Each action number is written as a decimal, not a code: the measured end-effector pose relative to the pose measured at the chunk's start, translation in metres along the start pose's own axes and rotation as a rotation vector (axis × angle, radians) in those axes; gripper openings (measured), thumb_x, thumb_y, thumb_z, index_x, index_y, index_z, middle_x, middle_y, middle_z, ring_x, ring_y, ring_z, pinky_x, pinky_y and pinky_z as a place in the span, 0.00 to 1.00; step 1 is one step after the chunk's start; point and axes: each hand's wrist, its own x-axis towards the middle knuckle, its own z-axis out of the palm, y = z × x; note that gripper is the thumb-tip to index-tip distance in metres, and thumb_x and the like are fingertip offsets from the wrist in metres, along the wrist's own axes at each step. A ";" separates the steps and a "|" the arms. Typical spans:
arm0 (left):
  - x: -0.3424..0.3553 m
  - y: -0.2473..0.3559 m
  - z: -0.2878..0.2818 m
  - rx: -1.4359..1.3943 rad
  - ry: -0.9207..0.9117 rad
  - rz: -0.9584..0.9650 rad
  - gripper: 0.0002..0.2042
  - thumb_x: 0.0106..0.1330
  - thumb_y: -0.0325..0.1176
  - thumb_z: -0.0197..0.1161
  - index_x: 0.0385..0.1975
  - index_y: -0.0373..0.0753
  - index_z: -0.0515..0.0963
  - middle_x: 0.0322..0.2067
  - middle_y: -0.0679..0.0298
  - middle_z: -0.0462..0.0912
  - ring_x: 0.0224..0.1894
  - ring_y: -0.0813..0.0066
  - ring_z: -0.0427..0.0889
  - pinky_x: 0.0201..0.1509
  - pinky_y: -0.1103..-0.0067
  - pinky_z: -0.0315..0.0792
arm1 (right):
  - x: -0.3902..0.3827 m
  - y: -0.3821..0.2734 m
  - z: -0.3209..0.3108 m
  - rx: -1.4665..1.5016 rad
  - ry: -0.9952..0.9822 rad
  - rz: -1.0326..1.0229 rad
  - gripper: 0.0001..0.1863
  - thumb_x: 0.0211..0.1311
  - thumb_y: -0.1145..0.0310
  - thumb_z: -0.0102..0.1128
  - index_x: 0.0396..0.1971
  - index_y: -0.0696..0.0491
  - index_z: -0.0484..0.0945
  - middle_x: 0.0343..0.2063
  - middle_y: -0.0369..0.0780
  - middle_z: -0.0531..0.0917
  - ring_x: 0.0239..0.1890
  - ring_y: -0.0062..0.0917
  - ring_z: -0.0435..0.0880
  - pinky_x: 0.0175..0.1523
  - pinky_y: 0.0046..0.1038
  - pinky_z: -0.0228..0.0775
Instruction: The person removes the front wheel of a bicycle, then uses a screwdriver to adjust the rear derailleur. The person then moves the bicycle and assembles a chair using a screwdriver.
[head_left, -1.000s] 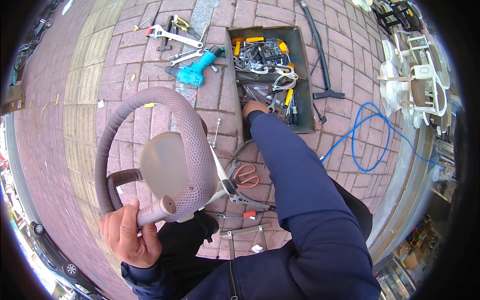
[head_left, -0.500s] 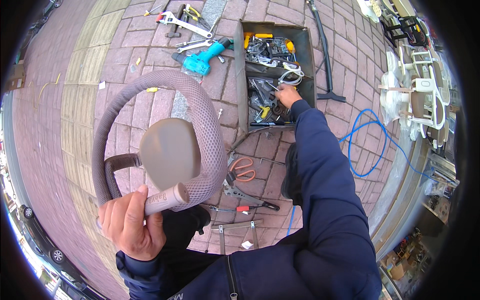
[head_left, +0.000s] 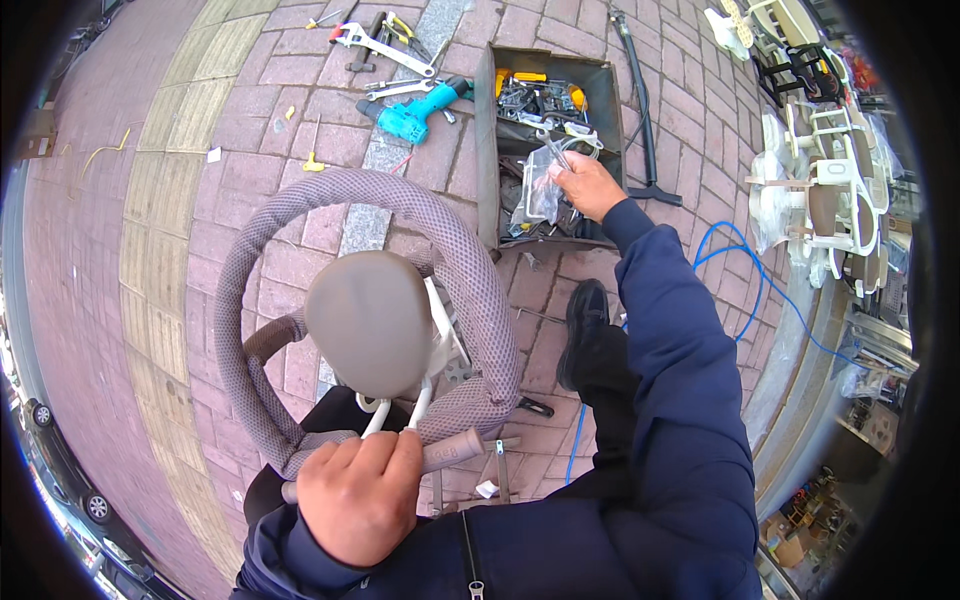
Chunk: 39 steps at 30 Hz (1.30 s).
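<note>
My left hand (head_left: 362,495) is closed around a brown tubular handlebar (head_left: 455,452). Beyond the bar is a ring (head_left: 237,300) covered in grey-brown mesh, with a brown oval pad (head_left: 368,322) inside it and pale tubes below the pad. Over the near compartment of an open metal toolbox (head_left: 487,150), my right hand (head_left: 590,186) pinches a slim metal tool (head_left: 560,150), apparently a small wrench. A clear plastic bag (head_left: 541,187) is right beside its fingers; whether they grip it too, I cannot tell. Loose tools and hardware fill both toolbox compartments.
A teal cordless drill (head_left: 415,112) lies left of the toolbox, near an adjustable wrench (head_left: 385,48). Right of the box is a black pole (head_left: 640,100). A blue hose (head_left: 770,265) curls on the brick paving. White and brown chair-like frames (head_left: 835,180) stand at the right.
My right hand has risen from inside the toolbox with the metal tool, and the plastic bag now shows beside it. My left hand and the handlebar have moved right, and the mesh ring has shifted right.
</note>
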 end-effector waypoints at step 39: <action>0.006 -0.002 0.026 -1.570 0.197 -0.105 0.09 0.70 0.27 0.62 0.46 0.33 0.80 0.36 0.66 0.84 0.36 0.79 0.82 0.43 0.80 0.79 | -0.262 -0.241 0.071 0.456 0.108 -0.167 0.13 0.60 0.68 0.72 0.38 0.59 0.80 0.26 0.29 0.79 0.28 0.11 0.73 0.34 0.19 0.68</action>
